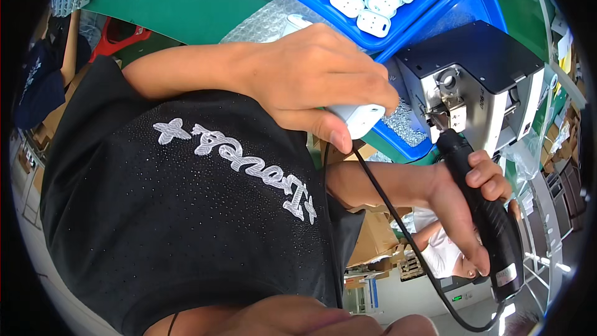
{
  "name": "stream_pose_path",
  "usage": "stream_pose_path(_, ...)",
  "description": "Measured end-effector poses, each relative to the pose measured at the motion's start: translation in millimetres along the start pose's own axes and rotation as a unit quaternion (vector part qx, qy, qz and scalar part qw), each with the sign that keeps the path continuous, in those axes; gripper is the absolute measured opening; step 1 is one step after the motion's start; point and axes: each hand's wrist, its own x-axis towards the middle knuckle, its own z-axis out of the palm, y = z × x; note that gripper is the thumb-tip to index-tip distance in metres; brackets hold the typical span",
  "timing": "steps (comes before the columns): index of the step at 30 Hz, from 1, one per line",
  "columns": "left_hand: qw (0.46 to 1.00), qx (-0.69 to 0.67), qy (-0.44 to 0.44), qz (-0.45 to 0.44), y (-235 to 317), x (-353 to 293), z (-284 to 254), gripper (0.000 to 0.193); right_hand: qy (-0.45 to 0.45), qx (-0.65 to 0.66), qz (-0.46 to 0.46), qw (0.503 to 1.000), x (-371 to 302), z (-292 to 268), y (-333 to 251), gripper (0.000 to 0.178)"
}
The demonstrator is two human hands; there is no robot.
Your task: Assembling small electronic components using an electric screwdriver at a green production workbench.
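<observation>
At centre, a white housing (364,122) is being pinched in the left hand's (320,78) grip; at right, a black driver (491,214) is being clasped by the right hand (453,200). Pickup is presumably being done at the screw feeder (476,56); steady alignment is being called for next.

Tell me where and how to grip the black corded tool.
Probably mid-barrel on the black corded tool, coming from picture-left, as the right hand does: it's long and rounded, its tip is at the machine, and its cable leaves the opposite end.
</observation>
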Motion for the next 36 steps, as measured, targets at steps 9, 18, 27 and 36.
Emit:
stream_pose_path(9,1.000,-0.016,-0.015,-0.006,2.3,0.4,-2.7,0.063,-0.131,0.112,0.123,0.977,-22.6,57.5,-108.6,0.016)
stream_pose_path(18,0.998,0.022,0.056,0.019,-1.1,0.5,10.4,0.064,-0.135,0.200,0.051,0.969,-25.1,88.2,-72.5,0.018)
stream_pose_path(27,0.996,0.029,0.081,0.011,1.2,0.0,14.4,0.062,-0.144,0.201,0.084,0.965,-18.3,102.3,-70.1,0.015)
stream_pose_path(36,0.994,0.020,0.103,0.035,1.4,-1.7,12.7,0.064,-0.139,0.222,0.080,0.962,-20.8,109.9,-74.2,0.014)
